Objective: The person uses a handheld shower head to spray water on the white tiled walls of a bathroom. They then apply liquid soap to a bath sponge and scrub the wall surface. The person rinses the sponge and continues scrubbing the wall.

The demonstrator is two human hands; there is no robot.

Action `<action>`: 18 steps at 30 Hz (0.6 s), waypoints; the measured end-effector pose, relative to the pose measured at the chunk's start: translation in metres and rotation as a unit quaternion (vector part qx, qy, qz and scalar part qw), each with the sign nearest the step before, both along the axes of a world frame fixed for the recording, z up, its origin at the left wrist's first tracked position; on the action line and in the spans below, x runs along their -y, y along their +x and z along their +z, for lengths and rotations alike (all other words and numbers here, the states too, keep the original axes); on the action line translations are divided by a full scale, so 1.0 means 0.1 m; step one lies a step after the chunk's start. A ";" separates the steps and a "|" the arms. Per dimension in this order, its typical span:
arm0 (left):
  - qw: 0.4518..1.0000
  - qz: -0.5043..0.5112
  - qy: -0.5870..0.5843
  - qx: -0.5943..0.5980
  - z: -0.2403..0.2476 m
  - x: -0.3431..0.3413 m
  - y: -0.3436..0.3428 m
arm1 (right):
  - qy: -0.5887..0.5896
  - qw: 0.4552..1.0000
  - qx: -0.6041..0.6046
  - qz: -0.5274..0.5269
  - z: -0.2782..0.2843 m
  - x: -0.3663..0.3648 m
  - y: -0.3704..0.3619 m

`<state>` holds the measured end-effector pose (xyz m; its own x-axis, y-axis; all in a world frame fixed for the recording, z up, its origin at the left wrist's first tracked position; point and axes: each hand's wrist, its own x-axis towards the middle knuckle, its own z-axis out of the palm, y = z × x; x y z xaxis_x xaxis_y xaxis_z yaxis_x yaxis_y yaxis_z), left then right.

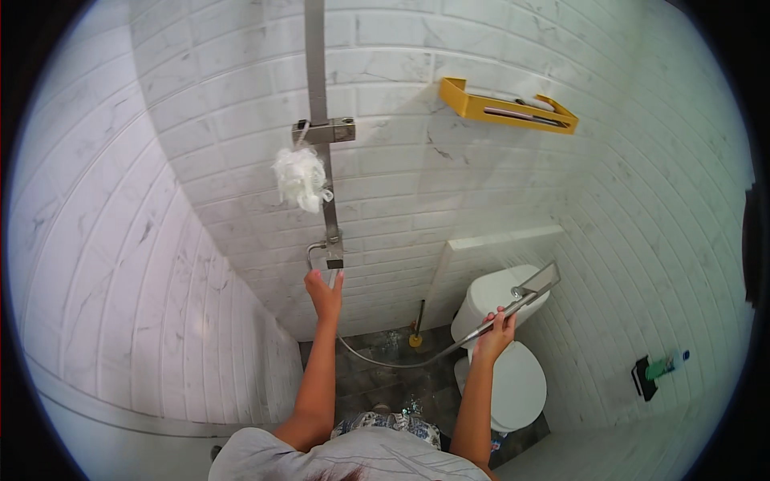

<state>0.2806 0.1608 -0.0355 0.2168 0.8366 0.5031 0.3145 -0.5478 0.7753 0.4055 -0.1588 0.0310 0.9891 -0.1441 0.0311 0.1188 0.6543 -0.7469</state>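
Observation:
My right hand [495, 338] is closed round the handle of a chrome hand shower [539, 284] with a flat rectangular head. The head tilts over the white toilet tank [485, 298], and faint streaks of spray show near the wall behind it. From the handle a metal hose [401, 365] hangs in a low curve toward the shower column. My left hand [324, 298] grips the shower mixer [334, 258] at the column's lower end, thumb and fingers on either side of it. What part they hold is partly hidden.
A white bath puff [301, 178] hangs from the column's bracket [325, 131]. On the tiled wall sits a yellow shelf [509, 110] with small items. Below stand the closed toilet lid [517, 387] and a yellow-based brush [415, 340] on dark wet floor tiles [361, 383]. A black holder [643, 378] carries a green tube [662, 367].

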 end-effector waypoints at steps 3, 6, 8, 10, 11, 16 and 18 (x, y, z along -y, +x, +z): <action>0.994 0.029 0.019 -0.106 0.13 -0.32 0.20 | -0.023 0.997 0.010 0.066 -0.10 -0.17 -0.02; 0.987 0.029 -0.034 -0.155 0.18 -0.42 0.28 | -0.025 0.991 -0.004 0.129 -0.03 -0.35 -0.11; 0.980 0.035 -0.070 -0.181 0.24 -0.43 0.33 | -0.043 0.987 -0.006 0.158 -0.05 -0.40 -0.14; 0.966 0.047 -0.098 -0.236 0.31 -0.34 0.36 | -0.062 0.982 -0.004 0.179 -0.08 -0.37 -0.17; 0.968 0.042 -0.100 -0.225 0.29 -0.33 0.41 | -0.062 0.982 -0.011 0.180 -0.10 -0.36 -0.17; 0.977 0.039 -0.115 -0.176 -0.03 -0.58 0.48 | -0.051 0.978 -0.020 0.199 -0.05 -0.33 -0.18; 0.985 0.066 -0.130 -0.088 -0.32 -0.91 0.28 | -0.046 0.972 -0.019 0.228 0.02 -0.41 -0.25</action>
